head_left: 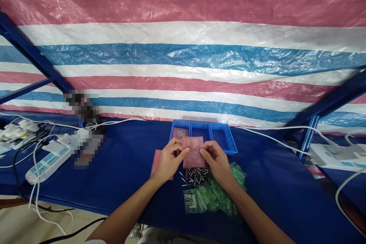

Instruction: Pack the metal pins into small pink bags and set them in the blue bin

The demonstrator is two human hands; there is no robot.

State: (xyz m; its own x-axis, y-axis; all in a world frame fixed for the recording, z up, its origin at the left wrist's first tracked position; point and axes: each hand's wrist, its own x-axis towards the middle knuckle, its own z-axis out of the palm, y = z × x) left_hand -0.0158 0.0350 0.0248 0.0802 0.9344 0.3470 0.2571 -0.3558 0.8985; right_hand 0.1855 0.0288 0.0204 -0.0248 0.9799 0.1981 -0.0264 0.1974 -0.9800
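Observation:
Between my two hands I hold up a small pink plastic bag [195, 153]. My left hand [169, 159] pinches its left edge, and my right hand [216, 160] pinches the right edge near the top. Below the bag lies a loose pile of small metal pins [197, 177], partly hidden by it. Green plastic bags [214, 196] are heaped in front of the pile and beneath my right forearm. Another pink bag [156, 162] lies on the table, partly covered by my left hand.
Behind my hands stands a blue tray [224, 139] with three compartments; a pink bag [180, 133] sits in its left one. A white power strip [48, 162] with cables is at left, and another [337, 156] at right. Striped sheeting [183, 53] hangs behind the blue table [126, 167].

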